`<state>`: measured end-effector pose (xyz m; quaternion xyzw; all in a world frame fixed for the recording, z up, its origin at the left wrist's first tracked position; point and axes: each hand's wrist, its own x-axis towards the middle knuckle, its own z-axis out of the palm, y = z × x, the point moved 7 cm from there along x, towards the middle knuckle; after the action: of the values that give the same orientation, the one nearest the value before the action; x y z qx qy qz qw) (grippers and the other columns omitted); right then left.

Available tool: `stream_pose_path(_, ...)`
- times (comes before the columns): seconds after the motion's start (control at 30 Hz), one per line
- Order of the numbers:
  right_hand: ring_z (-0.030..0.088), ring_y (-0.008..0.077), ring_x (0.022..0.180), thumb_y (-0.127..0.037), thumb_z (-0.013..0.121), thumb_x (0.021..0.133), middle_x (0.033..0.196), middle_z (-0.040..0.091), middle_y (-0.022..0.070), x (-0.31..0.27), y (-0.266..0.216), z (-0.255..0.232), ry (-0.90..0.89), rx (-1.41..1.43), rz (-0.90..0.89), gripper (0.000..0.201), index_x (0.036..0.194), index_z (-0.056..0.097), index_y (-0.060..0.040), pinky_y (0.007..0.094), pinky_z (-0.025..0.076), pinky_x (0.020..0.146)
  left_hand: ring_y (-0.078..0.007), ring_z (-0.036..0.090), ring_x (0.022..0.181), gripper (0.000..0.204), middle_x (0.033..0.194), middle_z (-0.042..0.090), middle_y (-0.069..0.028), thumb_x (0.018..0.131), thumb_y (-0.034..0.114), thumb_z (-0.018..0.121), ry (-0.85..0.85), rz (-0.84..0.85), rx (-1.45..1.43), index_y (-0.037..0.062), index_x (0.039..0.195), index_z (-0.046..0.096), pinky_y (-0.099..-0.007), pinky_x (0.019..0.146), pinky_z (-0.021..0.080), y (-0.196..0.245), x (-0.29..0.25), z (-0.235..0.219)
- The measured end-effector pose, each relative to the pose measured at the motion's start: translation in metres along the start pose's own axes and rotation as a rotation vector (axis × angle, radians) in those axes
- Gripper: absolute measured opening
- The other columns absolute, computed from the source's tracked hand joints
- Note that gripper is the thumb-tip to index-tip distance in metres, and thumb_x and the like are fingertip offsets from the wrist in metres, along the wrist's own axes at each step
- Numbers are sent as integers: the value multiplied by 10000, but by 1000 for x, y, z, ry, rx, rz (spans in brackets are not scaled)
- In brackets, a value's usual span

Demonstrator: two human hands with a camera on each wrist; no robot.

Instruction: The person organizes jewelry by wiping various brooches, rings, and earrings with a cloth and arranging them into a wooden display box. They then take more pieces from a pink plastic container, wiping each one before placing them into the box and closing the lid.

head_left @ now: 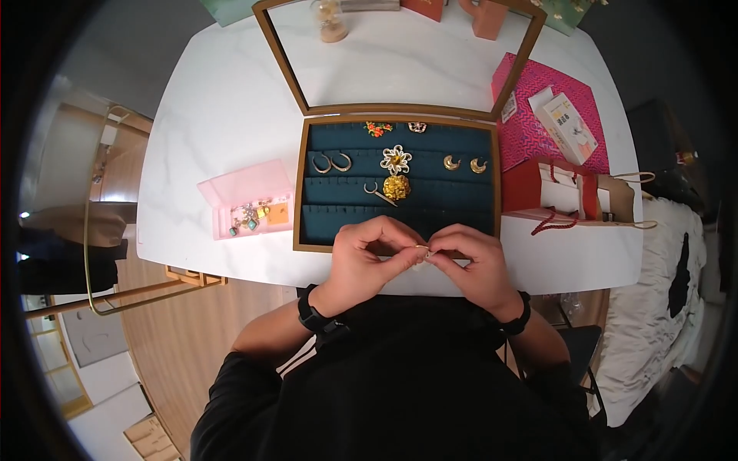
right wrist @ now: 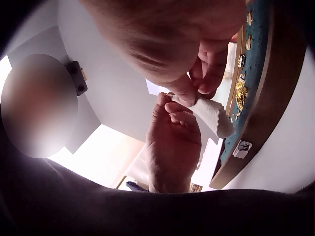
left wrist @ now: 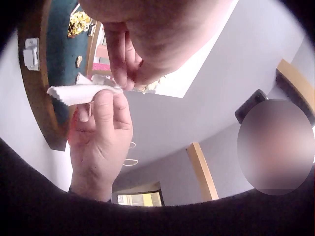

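Both hands meet over the front edge of the jewellery case [head_left: 298, 184]. The right hand [head_left: 477, 265] [left wrist: 101, 140] [right wrist: 162, 44] pinches a folded white cloth [left wrist: 76, 93] [right wrist: 214, 117] with a jagged edge. Against it, the left hand [head_left: 369, 253] [left wrist: 167, 39] [right wrist: 172, 147] pinches a small, thin piece of jewellery [head_left: 421, 247] [right wrist: 169, 95], mostly hidden by fingertips. Inside the open case, on dark teal rows, lie hoop earrings [head_left: 340, 160], a silver flower piece [head_left: 396, 159], a gold flower piece [head_left: 396, 187] and gold crescent earrings [head_left: 451, 163].
Left of the case is an open pink box [head_left: 244, 187] with several trinkets. The raised glass lid [head_left: 400, 110] leans back. On the right are a pink patterned package [head_left: 580, 100], a white box [head_left: 567, 127] and a red paper bag [head_left: 526, 184]. An hourglass [head_left: 332, 27] stands behind.
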<state>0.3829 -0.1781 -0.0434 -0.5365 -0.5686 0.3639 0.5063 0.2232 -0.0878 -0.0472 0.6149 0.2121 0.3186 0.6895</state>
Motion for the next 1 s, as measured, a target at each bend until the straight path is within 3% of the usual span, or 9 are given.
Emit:
stream_pose_path(0.27,741,190,866,27,754,976,1047,729,102,-3,6,-14,64,-174,133,124,1095,767,-4,303,595,764,-166,764,920,133,1039,787,-163,969,-104,773,-49,47,132,-19,977,671,-299,819,628,8,7,-10)
stream_pose_path(0.37,724,181,898,48,674,1014,1051,710,99,0,3,-20,135,-162,67,127,1107,744,0,298,576,795,-152,762,908,146,1091,788,-183,1003,-78,745,-77,-92,15,-2,1000,621,-295,807,624,-3,6,-13)
stream_pose_path(0.47,690,144,969,70,547,1051,1101,680,96,5,9,-13,118,170,125,141,1116,661,20,277,554,847,-139,760,897,155,1157,783,-204,1035,-49,720,-177,-92,0,13,1039,578,-287,785,618,-9,6,-6)
stream_pose_path(0.67,628,108,862,52,517,1043,949,650,58,12,14,-11,-25,171,71,172,1026,683,10,265,508,769,-139,762,888,154,1139,789,-189,1048,-36,709,-175,-141,-18,11,1064,564,-284,762,610,-14,11,-1)
stream_pose_path(0.77,651,138,809,10,587,1044,877,662,61,9,20,-11,22,161,284,120,1010,702,18,287,505,741,-141,763,896,147,1124,793,-171,1052,-53,690,-168,-175,-26,5,1062,555,-287,767,611,-17,9,-4)
stream_pose_path(0.8,651,138,809,10,587,1044,877,662,61,12,18,-8,21,160,285,120,1010,702,18,287,505,741,-142,767,891,139,1114,792,-156,1046,-50,700,-179,-163,33,2,1055,572,-287,761,612,-19,9,-5)
stream_pose_path(0.87,672,171,770,-35,702,1022,864,686,73,20,-5,-7,62,-84,4,64,1045,730,18,308,509,712,-144,771,886,131,1105,791,-140,1040,-48,711,-191,-151,92,-2,1047,589,-286,756,613,-18,9,-4)
stream_pose_path(0.97,692,199,779,-89,798,984,903,713,92,22,-12,-2,-25,-105,81,122,1052,757,3,327,514,697,-133,777,863,131,1034,788,-100,1005,-40,761,-172,-109,223,3,1026,639,-277,738,613,-10,10,-1)
stream_pose_path(1.0,692,199,779,-89,798,984,903,713,92,22,-12,-3,-25,-106,81,122,1052,757,3,327,514,697,-116,763,790,140,915,775,-68,986,-17,790,-158,-60,280,17,1008,656,-270,669,583,-9,11,0)
